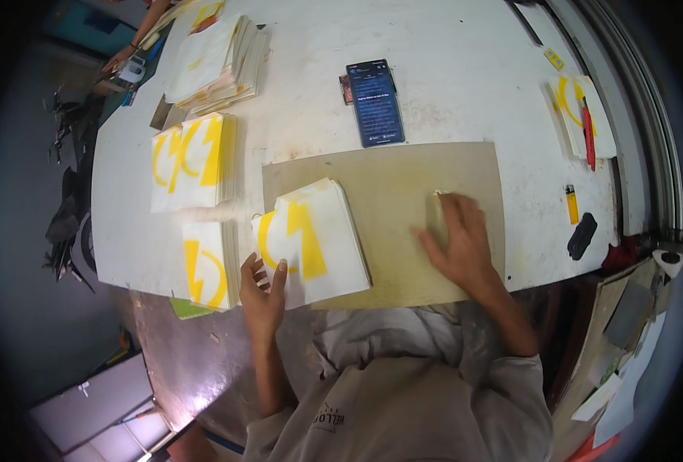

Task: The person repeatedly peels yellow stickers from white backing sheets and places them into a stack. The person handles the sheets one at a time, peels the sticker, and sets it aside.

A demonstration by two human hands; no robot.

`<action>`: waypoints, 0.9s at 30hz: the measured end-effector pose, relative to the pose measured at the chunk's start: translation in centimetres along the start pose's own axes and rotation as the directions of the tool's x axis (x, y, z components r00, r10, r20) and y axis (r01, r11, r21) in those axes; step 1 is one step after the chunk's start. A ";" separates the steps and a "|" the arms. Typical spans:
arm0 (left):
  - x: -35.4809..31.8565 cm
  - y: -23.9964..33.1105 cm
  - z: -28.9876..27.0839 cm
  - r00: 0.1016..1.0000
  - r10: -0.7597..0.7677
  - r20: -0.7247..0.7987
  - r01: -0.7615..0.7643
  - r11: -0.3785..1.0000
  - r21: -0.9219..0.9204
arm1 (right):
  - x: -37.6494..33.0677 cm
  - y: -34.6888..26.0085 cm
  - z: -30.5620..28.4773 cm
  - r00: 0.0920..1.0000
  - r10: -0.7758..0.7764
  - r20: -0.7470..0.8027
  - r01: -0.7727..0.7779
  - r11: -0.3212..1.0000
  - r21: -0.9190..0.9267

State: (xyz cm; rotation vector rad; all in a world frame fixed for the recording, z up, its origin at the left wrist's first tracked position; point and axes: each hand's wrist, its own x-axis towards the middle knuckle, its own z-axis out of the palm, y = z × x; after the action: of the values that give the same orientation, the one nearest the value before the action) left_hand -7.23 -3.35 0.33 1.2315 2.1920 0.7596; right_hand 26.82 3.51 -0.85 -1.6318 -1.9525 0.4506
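Two hands down: left hand (264, 286) fingers spread on stack of white sheets with yellow shapes (314, 240) atop cardboard mat (403, 185), right hand (457, 240) flat beside; likely thin, light, floppy, best lifted by a corner.

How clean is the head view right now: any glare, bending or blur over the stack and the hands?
Head view: the fisheye bends the white table edges and darkens the corners; light glares off the floor at lower left; the phone screen glows but stays unreadable; the left hand on the yellow-printed sheet stack and the right hand on the brown board look sharp, evenly lit.
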 end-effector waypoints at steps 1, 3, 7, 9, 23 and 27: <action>0.2 -0.1 0.1 0.999 -0.048 -0.004 0.048 0.999 -0.025 | -0.3 0.3 1.0 0.992 -0.025 -0.124 -0.004 0.974 -0.228; 0.7 -0.3 0.2 0.989 -0.146 -0.026 0.144 0.987 -0.072 | -0.5 1.1 1.6 0.981 0.071 -0.178 -0.118 0.957 -0.264; 1.9 -0.5 0.0 0.989 -0.147 0.028 0.149 0.985 -0.081 | -1.7 1.4 1.2 0.954 0.270 -0.132 -0.291 0.938 -0.189; 2.2 0.5 0.2 0.987 -0.148 0.055 0.154 0.982 -0.114 | -2.2 1.7 1.4 0.932 0.357 -0.071 -0.362 0.928 -0.092; 0.8 0.8 1.2 0.999 0.039 0.012 -0.037 0.989 -0.142 | -4.2 -0.4 0.7 0.902 0.427 0.059 -0.430 0.885 0.178; 0.0 1.5 1.2 0.991 0.114 0.074 -0.108 0.991 -0.078 | -3.1 -3.8 1.8 0.849 0.444 0.286 -0.524 0.641 0.561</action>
State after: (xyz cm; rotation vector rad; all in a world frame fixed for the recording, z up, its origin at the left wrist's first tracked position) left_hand -5.53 -2.41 0.52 1.3321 2.0289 0.8149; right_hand 23.05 -0.17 -0.72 -1.6573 -1.1757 1.2917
